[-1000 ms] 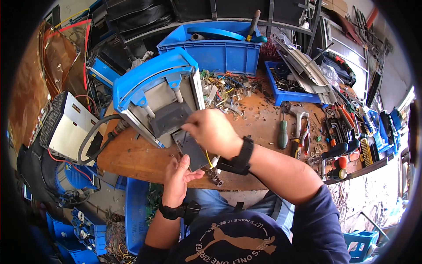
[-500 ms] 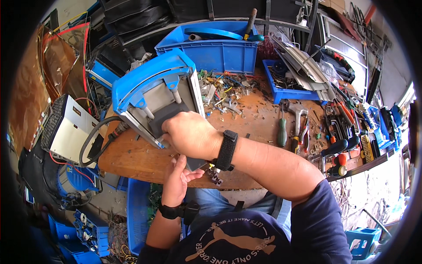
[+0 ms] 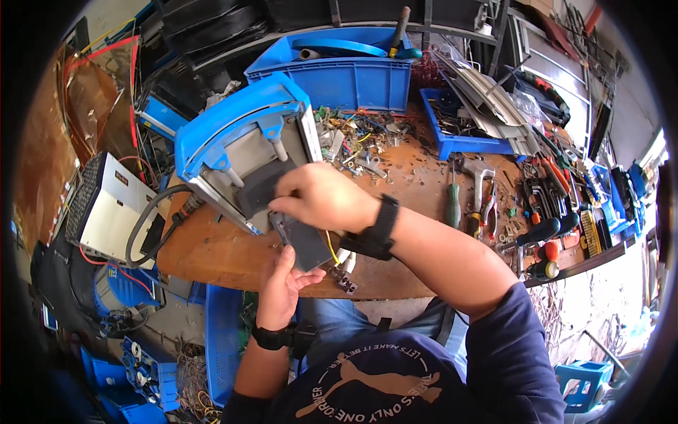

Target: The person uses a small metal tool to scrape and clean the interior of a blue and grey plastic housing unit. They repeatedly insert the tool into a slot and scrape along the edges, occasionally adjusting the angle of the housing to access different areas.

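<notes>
My left hand grips the lower end of a flat dark-grey rectangular box, its thumb on the near side and its fingers beneath. Just above the box's upper end is my right hand, its fingers pinched together; what they hold, if anything, is hidden. A yellow wire runs beside the box toward a white connector and a small dark terminal piece. Beyond my hands stands a blue-and-grey frame with two posts, and a dark block sits inside it.
A blue crate stands at the back of the wooden table. Scattered metal scraps lie before it. A green-handled screwdriver, a hammer and pliers lie on the right. A beige boxy machine with a thick cable stands left.
My right hand has moved right and slightly up, uncovering more of the dark-grey box and the yellow wire. My left hand stays on the box's lower end.
</notes>
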The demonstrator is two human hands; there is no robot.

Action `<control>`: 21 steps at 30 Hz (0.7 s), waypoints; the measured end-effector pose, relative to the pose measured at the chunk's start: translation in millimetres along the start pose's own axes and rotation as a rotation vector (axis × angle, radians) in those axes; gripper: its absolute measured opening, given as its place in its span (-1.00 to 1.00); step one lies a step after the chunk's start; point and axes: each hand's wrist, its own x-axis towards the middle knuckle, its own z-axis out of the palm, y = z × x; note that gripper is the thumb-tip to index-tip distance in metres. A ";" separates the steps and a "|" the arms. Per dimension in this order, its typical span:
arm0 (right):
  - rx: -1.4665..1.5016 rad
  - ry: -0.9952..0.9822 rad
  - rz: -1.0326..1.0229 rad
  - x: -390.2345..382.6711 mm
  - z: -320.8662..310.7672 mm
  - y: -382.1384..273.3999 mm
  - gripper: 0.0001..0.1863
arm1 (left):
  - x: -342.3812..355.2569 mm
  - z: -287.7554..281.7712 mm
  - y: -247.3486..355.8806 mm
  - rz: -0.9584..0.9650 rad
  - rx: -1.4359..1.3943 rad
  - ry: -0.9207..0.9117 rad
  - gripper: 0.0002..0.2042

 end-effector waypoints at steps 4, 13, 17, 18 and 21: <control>0.003 -0.019 0.200 -42.3 -11.4 28.3 -0.81 | 3.2 0.6 -2.1 0.010 -0.025 0.005 -0.62; -0.423 -0.417 0.166 -76.7 -24.1 32.1 -0.85 | 1.5 -6.1 -3.4 0.025 0.092 -0.036 -0.57; -0.553 -0.385 0.078 -65.4 -15.5 40.4 -0.89 | 0.5 0.3 0.9 0.030 0.050 -0.018 -0.58; -0.559 -0.351 0.061 -62.6 -12.3 44.9 -0.89 | 1.0 2.1 2.0 0.033 0.032 -0.011 -0.58; -0.474 -0.295 0.031 -57.1 -6.2 53.4 -0.91 | 1.4 1.8 1.5 0.030 0.023 -0.010 -0.59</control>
